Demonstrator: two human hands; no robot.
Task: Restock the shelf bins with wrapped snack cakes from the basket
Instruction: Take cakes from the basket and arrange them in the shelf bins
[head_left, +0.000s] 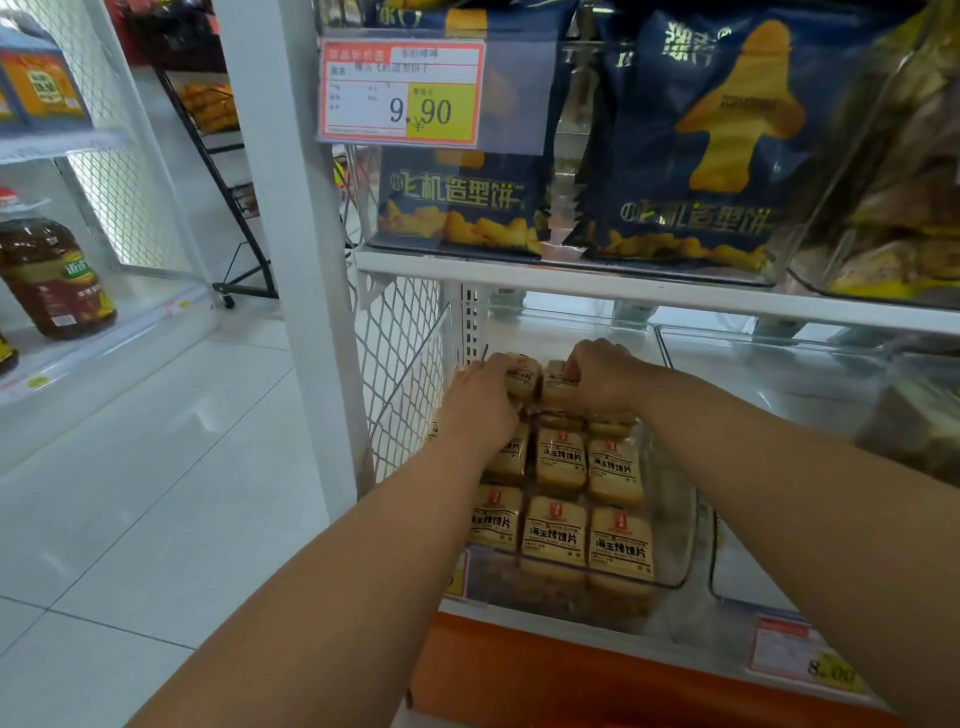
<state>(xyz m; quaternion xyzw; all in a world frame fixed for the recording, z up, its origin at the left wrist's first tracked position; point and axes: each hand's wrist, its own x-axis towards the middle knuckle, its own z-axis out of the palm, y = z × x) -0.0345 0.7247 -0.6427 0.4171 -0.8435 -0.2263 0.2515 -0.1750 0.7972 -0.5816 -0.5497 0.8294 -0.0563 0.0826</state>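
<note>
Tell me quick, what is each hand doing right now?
Left hand: grip closed on a wrapped snack cake at the back of the clear bin.
Right hand: grip closed on another snack cake beside it.

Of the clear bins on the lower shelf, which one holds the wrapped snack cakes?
The left clear bin, the one both hands reach into. It holds rows of snack cakes; the bin to its right shows none.

snack cakes (554, 525): tan, black lettering, red mark | chip bags (691, 140): navy, yellow shapes | price tag (402, 91): red-edged, yellow patch | shelf lip (545, 670): orange | mesh panel (402, 353): white
</note>
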